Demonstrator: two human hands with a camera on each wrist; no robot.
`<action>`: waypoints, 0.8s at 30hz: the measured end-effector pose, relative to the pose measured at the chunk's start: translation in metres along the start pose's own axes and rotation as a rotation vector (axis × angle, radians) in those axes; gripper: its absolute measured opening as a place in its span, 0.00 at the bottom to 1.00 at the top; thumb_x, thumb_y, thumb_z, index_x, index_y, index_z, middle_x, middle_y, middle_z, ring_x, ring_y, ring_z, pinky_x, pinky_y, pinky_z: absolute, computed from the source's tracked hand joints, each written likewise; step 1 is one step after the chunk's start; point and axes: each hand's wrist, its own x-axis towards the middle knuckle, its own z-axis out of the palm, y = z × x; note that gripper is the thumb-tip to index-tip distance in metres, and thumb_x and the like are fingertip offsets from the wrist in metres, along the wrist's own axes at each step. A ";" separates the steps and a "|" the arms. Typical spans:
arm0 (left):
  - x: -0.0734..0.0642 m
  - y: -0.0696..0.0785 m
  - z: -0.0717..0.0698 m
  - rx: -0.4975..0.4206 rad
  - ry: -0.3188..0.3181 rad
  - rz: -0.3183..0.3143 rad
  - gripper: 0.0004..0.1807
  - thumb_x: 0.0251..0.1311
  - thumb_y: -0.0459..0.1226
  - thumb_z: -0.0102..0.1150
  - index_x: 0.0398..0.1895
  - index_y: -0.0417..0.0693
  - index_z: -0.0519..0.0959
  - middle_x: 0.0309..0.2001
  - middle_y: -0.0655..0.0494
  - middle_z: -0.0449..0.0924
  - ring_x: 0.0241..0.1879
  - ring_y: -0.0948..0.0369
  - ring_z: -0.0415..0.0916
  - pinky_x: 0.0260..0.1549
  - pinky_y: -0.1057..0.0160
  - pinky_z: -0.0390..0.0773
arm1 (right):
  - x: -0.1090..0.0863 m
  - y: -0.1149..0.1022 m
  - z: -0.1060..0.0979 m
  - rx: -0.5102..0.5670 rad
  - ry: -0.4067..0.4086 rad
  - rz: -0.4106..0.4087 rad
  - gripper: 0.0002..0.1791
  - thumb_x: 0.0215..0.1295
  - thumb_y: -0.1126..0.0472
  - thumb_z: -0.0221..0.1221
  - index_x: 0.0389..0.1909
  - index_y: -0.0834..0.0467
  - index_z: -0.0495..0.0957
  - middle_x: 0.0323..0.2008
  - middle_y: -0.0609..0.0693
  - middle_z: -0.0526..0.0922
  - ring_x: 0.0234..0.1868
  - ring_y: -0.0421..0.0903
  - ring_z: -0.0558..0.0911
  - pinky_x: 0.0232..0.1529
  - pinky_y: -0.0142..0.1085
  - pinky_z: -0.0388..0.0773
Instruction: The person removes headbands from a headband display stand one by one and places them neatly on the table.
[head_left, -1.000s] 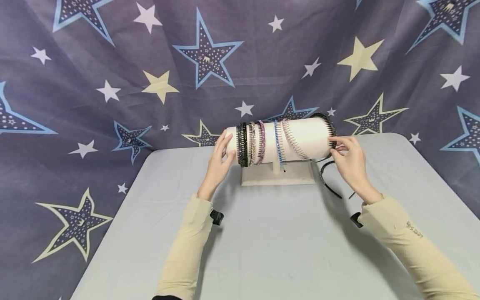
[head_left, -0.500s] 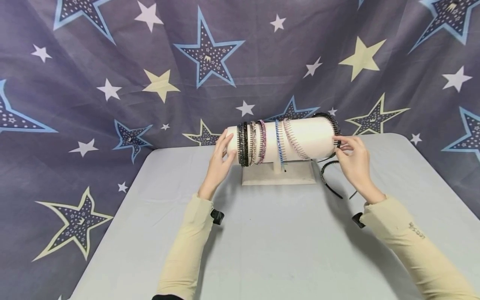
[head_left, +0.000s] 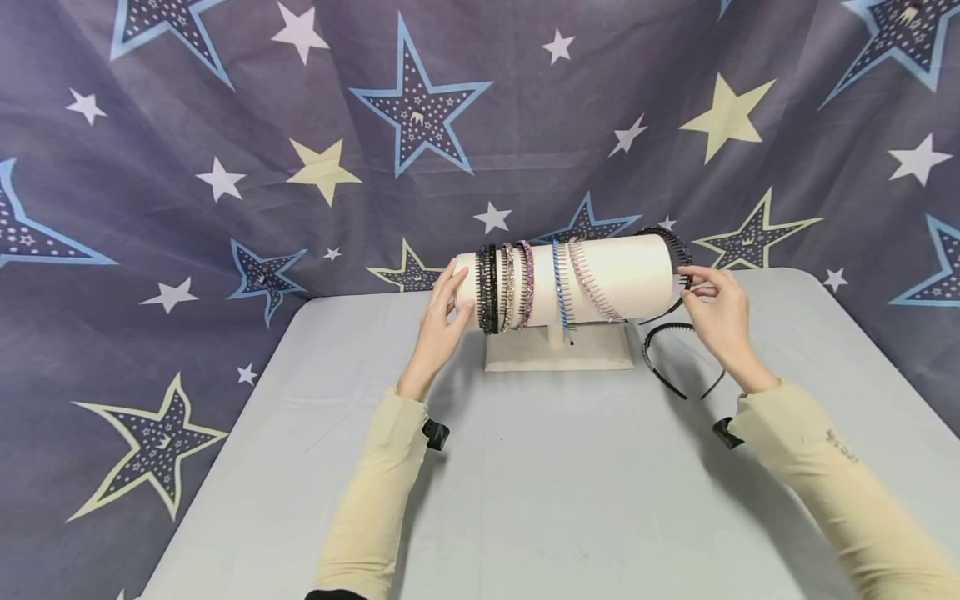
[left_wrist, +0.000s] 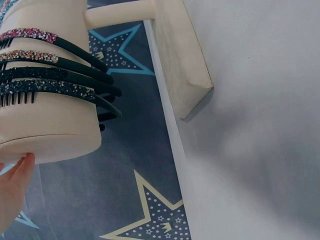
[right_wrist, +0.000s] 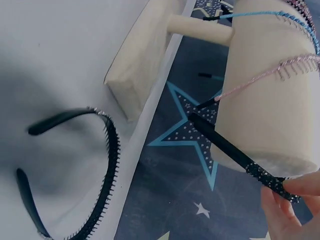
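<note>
A cream padded cylinder (head_left: 630, 275) lies horizontally on a T-shaped headband stand, with several toothed headbands around it. My left hand (head_left: 438, 321) rests its fingers against the cylinder's left end, and the left wrist view shows fingertips (left_wrist: 22, 167) touching that end face. At the other end, my right hand (head_left: 722, 325) pinches a black sparkly headband (right_wrist: 235, 152) between thumb and fingers. This headband sits around the right rim, partly beyond it, its far side hidden in the right wrist view. Left of it, a pink headband (head_left: 588, 279) hangs slanted beside a blue headband (head_left: 562, 287).
Another black headband (head_left: 657, 367) lies on the white table, right of the stand's base (head_left: 558, 354). Dark, glittery and pink headbands, including a purple-pink headband (head_left: 527, 287), crowd the cylinder's left part. A star-patterned curtain (head_left: 480, 125) hangs behind the table.
My right hand has moved right, sliding the black headband outward along the cylinder's right end. More of the headband on the table shows. My left hand stays in place.
</note>
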 end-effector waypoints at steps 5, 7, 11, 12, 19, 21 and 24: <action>0.000 0.002 0.000 0.002 0.001 -0.001 0.24 0.61 0.29 0.46 0.61 0.35 0.60 0.67 0.43 0.47 0.63 0.49 0.52 0.57 0.51 0.63 | 0.006 0.005 -0.003 -0.019 -0.013 0.020 0.18 0.50 0.77 0.53 0.44 0.66 0.77 0.35 0.59 0.71 0.27 0.24 0.67 0.33 0.13 0.68; 0.000 0.002 0.000 -0.002 0.006 0.005 0.24 0.60 0.28 0.46 0.61 0.34 0.60 0.67 0.42 0.48 0.63 0.49 0.53 0.56 0.51 0.64 | 0.008 0.007 -0.004 -0.023 -0.009 0.025 0.18 0.50 0.77 0.52 0.44 0.66 0.77 0.35 0.59 0.72 0.27 0.25 0.67 0.33 0.13 0.68; -0.001 0.001 0.000 0.001 0.009 0.006 0.24 0.60 0.28 0.46 0.61 0.34 0.60 0.67 0.43 0.48 0.63 0.49 0.53 0.56 0.51 0.64 | 0.009 0.011 -0.009 -0.026 -0.003 0.033 0.18 0.50 0.77 0.51 0.44 0.67 0.77 0.34 0.60 0.72 0.27 0.25 0.67 0.33 0.12 0.67; -0.001 0.001 0.000 0.004 0.008 0.005 0.24 0.60 0.28 0.46 0.61 0.34 0.60 0.67 0.43 0.48 0.63 0.49 0.53 0.56 0.52 0.64 | 0.009 0.012 -0.011 -0.029 -0.001 0.037 0.18 0.50 0.77 0.51 0.44 0.67 0.77 0.34 0.60 0.72 0.27 0.25 0.67 0.33 0.12 0.67; -0.002 0.002 -0.001 0.010 0.009 0.001 0.24 0.60 0.28 0.46 0.61 0.35 0.60 0.67 0.46 0.48 0.63 0.50 0.53 0.56 0.53 0.64 | 0.010 0.024 -0.024 -0.067 0.025 0.082 0.18 0.50 0.75 0.50 0.43 0.66 0.77 0.37 0.58 0.74 0.29 0.25 0.67 0.34 0.13 0.68; -0.001 0.001 -0.001 0.008 0.008 0.002 0.24 0.60 0.28 0.46 0.61 0.35 0.60 0.67 0.46 0.48 0.63 0.50 0.53 0.56 0.53 0.64 | 0.011 0.027 -0.028 -0.081 0.025 0.100 0.19 0.50 0.75 0.50 0.44 0.65 0.77 0.39 0.59 0.75 0.30 0.26 0.67 0.35 0.14 0.68; -0.001 0.001 -0.001 0.007 0.006 0.001 0.24 0.60 0.28 0.46 0.61 0.35 0.60 0.67 0.46 0.47 0.63 0.50 0.53 0.57 0.53 0.64 | 0.012 0.032 -0.036 -0.106 0.013 0.129 0.19 0.51 0.73 0.49 0.46 0.65 0.77 0.40 0.60 0.76 0.29 0.25 0.67 0.35 0.15 0.69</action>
